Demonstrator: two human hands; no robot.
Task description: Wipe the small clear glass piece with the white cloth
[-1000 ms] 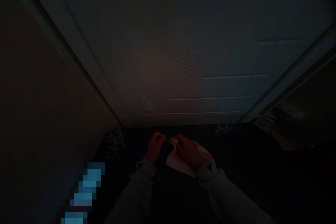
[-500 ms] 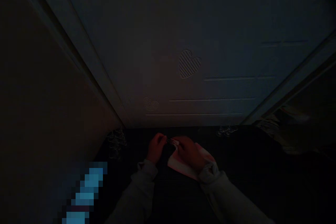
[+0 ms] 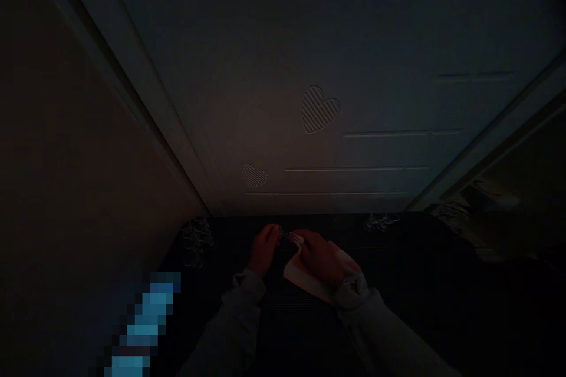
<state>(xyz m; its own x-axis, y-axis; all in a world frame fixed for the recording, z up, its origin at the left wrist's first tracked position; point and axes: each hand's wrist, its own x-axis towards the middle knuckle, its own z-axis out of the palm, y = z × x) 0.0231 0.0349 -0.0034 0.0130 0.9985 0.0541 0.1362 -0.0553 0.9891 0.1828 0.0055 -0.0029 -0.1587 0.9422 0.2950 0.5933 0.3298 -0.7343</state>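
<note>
In the dim light, my left hand (image 3: 264, 248) pinches one end of a small shiny thing (image 3: 286, 235), perhaps metal, too dark to name. My right hand (image 3: 319, 254) grips a pink and white cloth (image 3: 305, 280), whose gathered edge meets the small thing at the fingertips. The rest of the cloth hangs or lies under and beyond the right hand. Between the two hands there is only a narrow gap, bridged by the shiny piece.
Several shiny ring-like pieces (image 3: 197, 241) lie in a group at the dark table's (image 3: 305, 341) left end. A smaller group of similar pieces (image 3: 381, 221) is at the back right. Behind stands a pale door-like panel (image 3: 265, 70) with embossed hearts. Unclear items (image 3: 490, 200) lie far right.
The hands and cloth stay almost in place. The small shiny thing between the fingertips shows slightly more glint, and the view has shifted a little.
</note>
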